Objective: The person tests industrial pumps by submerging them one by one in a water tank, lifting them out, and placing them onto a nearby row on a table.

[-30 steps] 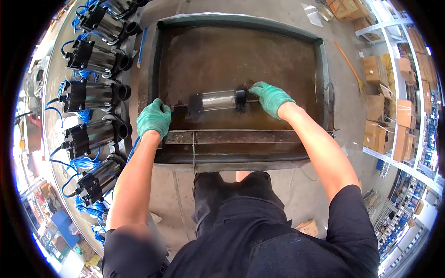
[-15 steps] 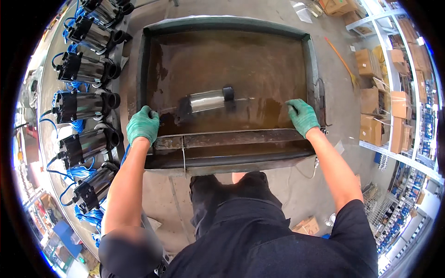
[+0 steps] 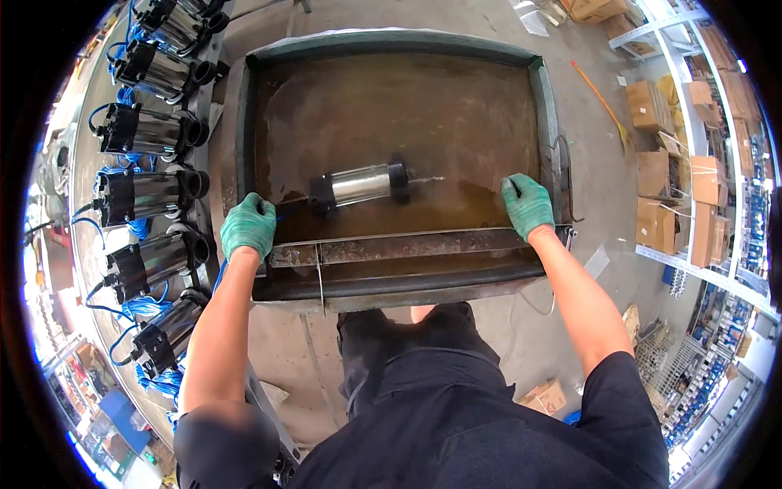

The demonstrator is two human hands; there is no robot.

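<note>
A shiny steel cylindrical pump (image 3: pixel 361 185) with black ends lies slightly tilted in brown water inside a rectangular metal tank (image 3: pixel 391 37). My left hand (image 3: pixel 249 226), in a green glove, is closed at the tank's left side. A blue cable (image 3: pixel 283 215) shows beside its fingers, and a thin line leads from there toward the pump's left end. Over the right part of the water, my right hand (image 3: pixel 528 204), also gloved in green, has its fingers pinched together; what they hold, if anything, is hidden. A thin pale strip (image 3: pixel 428 178) extends from the pump's right end.
Several similar pumps (image 3: pixel 145 196) with blue cables stand in a row on the bench at the left. A metal crossbar (image 3: pixel 407 245) spans the tank's near side. Shelving (image 3: pixel 692 147) with cardboard boxes (image 3: pixel 656 225) is at the right, near a broom (image 3: pixel 599 95) on the floor.
The pump has shifted slightly left, and its black right end now looks lower in the water. Its left end shows more clearly. Both hands have barely moved.
</note>
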